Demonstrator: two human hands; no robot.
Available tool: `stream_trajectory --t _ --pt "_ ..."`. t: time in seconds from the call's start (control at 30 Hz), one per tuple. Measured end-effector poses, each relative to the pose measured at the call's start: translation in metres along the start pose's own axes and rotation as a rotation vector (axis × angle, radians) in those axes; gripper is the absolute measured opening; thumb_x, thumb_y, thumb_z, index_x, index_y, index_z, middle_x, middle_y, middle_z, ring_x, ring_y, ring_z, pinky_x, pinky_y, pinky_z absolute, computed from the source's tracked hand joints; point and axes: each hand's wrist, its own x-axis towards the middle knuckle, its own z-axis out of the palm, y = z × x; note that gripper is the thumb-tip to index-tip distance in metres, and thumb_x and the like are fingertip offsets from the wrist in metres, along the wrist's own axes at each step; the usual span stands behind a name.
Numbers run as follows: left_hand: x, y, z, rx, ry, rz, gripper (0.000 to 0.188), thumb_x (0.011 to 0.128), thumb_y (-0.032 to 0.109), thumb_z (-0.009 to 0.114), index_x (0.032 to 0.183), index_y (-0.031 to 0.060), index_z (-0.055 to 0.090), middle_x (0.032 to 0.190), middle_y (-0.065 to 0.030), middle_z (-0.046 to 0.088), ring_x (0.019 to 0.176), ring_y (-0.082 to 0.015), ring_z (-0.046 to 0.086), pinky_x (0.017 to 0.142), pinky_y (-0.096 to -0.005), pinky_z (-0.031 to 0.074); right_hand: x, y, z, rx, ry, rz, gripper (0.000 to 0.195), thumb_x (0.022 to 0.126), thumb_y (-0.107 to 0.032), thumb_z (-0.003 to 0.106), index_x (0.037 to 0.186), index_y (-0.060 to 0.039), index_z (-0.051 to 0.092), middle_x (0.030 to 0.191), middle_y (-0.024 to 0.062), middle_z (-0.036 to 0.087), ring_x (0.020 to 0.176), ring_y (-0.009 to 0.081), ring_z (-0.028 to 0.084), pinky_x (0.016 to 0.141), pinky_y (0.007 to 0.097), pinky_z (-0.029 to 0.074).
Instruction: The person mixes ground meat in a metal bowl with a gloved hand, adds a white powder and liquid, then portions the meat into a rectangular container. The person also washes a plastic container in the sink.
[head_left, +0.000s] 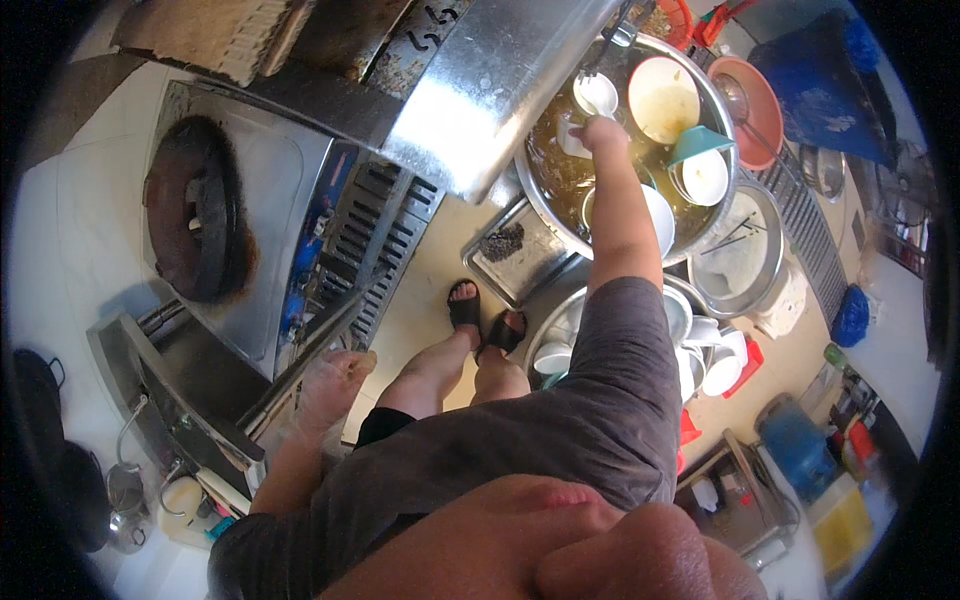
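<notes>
My right hand (602, 135) reaches over a large round metal basin (534, 202) of murky yellowish water and is closed on a white spoon (596, 96), whose far end meets a small white bowl (602, 84). A white angular dish (571, 141) lies just beside the hand. The same basin holds a large red-rimmed cream bowl (664, 100), a teal bowl (699, 142) tipped on its side and a round white bowl (705, 178). My left hand (334, 382), in a clear plastic glove, hangs near the stove's front edge with its fingers curled; whether it holds anything cannot be told.
A metal tray (517, 255) lies on the floor by my feet. More white dishes (553, 358) fill a second basin below my right arm. A metal basin with chopsticks (731, 259) and a pink basin (761, 120) stand to the right. At left is a stove with a black burner ring (196, 210).
</notes>
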Motion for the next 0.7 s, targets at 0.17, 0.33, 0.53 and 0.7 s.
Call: stream_trajectory --t 0.17,0.33,0.53,0.7 --pt "-0.012 0.022 -0.037 0.004 -0.081 0.005 0.019 0.093 0.024 0.064 0.098 0.0063 0.070 0.091 -0.0155 0.070 0.086 -0.0343 0.067 0.071 -0.0435 0.053 0.013 0.040 -0.014 0.007 -0.212 -0.124 0.056 0.083 -0.062 0.068 0.091 -0.0083 0.078 0.107 0.0120 0.073 0.101 0.0245 0.068 0.090 0.0407 0.051" --pt "-0.043 0.024 -0.060 -0.113 0.052 0.216 0.017 0.090 0.016 0.064 0.099 0.0026 0.069 0.095 -0.0165 0.070 0.087 -0.0378 0.066 0.076 -0.0434 0.052 -0.086 0.031 -0.113 0.133 -0.434 -0.049 0.057 0.083 -0.061 0.068 0.081 -0.0035 0.073 0.074 0.0063 0.068 0.061 0.0157 0.060 0.057 0.0302 0.050" --pt "-0.093 0.027 -0.093 -0.144 0.110 0.284 0.018 0.087 0.014 0.065 0.103 0.0060 0.069 0.095 -0.0159 0.069 0.087 -0.0369 0.065 0.076 -0.0430 0.051 -0.193 0.059 -0.146 0.985 -0.220 0.102 0.040 0.086 -0.041 0.076 0.082 -0.0027 0.067 0.071 0.0052 0.065 0.053 0.0132 0.059 0.048 0.0252 0.051" --pt "-0.166 0.035 -0.120 -0.191 0.267 0.240 0.018 0.086 0.015 0.067 0.101 0.0054 0.069 0.095 -0.0159 0.069 0.087 -0.0378 0.064 0.075 -0.0430 0.051 -0.281 0.047 -0.154 1.377 -0.227 0.137 0.042 0.091 -0.047 0.069 0.073 -0.0107 0.058 0.078 0.0065 0.064 0.073 0.0234 0.068 0.064 0.0317 0.056"
